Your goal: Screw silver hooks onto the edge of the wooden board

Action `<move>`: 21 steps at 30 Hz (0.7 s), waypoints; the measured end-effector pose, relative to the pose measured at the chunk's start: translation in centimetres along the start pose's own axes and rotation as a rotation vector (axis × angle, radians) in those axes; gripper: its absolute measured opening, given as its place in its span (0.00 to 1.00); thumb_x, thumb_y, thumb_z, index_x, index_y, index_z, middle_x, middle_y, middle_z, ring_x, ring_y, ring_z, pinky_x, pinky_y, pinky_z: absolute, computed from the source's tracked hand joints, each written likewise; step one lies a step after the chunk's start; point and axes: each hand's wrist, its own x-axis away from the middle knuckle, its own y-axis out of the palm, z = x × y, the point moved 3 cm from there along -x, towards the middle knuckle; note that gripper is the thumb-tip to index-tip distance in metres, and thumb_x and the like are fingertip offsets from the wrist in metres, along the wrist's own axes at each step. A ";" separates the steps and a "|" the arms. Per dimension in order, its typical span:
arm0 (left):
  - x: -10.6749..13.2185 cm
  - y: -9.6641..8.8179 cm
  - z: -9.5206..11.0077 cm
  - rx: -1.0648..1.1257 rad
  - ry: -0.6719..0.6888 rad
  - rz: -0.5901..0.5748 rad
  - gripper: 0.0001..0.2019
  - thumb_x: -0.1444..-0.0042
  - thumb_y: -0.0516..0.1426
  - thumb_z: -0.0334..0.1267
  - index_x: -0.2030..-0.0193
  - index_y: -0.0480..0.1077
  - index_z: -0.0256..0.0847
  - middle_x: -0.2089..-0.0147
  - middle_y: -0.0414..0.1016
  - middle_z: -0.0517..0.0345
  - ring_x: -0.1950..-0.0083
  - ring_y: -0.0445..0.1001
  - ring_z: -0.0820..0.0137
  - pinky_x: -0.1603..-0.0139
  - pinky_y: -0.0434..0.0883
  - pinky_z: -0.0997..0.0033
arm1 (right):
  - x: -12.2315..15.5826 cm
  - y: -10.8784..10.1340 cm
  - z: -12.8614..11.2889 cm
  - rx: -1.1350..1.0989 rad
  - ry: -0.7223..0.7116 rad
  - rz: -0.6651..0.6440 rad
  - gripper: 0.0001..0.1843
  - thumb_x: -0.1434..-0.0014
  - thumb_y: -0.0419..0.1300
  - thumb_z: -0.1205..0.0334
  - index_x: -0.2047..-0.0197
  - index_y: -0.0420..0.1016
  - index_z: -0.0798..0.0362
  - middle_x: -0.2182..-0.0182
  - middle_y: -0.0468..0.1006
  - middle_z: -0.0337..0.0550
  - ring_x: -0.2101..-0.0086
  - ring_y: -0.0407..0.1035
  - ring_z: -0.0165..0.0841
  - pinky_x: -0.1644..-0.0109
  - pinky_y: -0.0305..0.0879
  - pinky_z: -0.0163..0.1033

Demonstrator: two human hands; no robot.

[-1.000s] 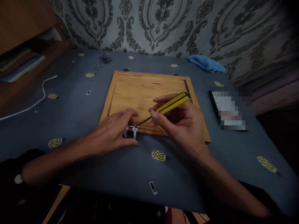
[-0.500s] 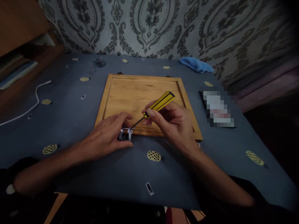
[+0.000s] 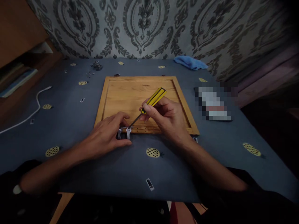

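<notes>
My right hand [image 3: 171, 116] grips a screwdriver [image 3: 155, 98] by its yellow-and-black handle. The shaft slants down to the left, its tip at a shiny metal bracket [image 3: 128, 133] on the near edge of a framed wooden panel [image 3: 130, 93]. Fingers curled around the bracket, my left hand [image 3: 108, 130] holds it from the left, thumb in front and fingertips over the panel's edge. Whether a screw sits under the tip is too small to tell. Several small holes show along the near edge, right of the bracket.
The panel lies on a dark blue patterned tablecloth [image 3: 98, 174]. Small metal parts [image 3: 96, 65] lie at the back left, a blue cloth [image 3: 191, 63] at the back right. A blurred-out dark item [image 3: 213, 104] is right of the panel. A white cable [image 3: 37, 98] runs along the left.
The view has shifted slightly, so the whole scene sits a little differently. Both hands keep their hold, and the screwdriver tip stays at the bracket.
</notes>
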 end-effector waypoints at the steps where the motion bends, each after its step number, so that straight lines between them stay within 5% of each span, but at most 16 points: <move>1: 0.0 0.0 0.1 -0.005 0.000 0.000 0.31 0.48 0.69 0.45 0.41 0.60 0.48 0.49 0.80 0.55 0.47 0.79 0.57 0.48 0.72 0.55 | 0.1 0.1 0.0 0.001 -0.010 0.001 0.19 0.44 0.71 0.44 0.66 0.75 0.51 0.74 0.77 0.34 0.74 0.76 0.27 0.70 0.75 0.33; 9: -0.1 -0.1 0.4 0.006 0.016 -0.009 0.30 0.46 0.68 0.44 0.42 0.59 0.47 0.49 0.79 0.54 0.48 0.78 0.57 0.48 0.72 0.54 | 0.9 0.3 -1.3 0.022 -0.126 0.187 0.18 0.44 0.71 0.44 0.67 0.75 0.50 0.74 0.77 0.34 0.78 0.73 0.26 0.73 0.73 0.33; 21: -0.1 -0.1 0.2 0.032 0.034 -0.010 0.30 0.46 0.69 0.45 0.42 0.59 0.47 0.49 0.78 0.54 0.50 0.78 0.59 0.49 0.73 0.56 | 1.3 0.8 -0.7 0.059 -0.113 0.103 0.15 0.40 0.69 0.48 0.66 0.74 0.48 0.74 0.76 0.34 0.74 0.76 0.29 0.68 0.75 0.36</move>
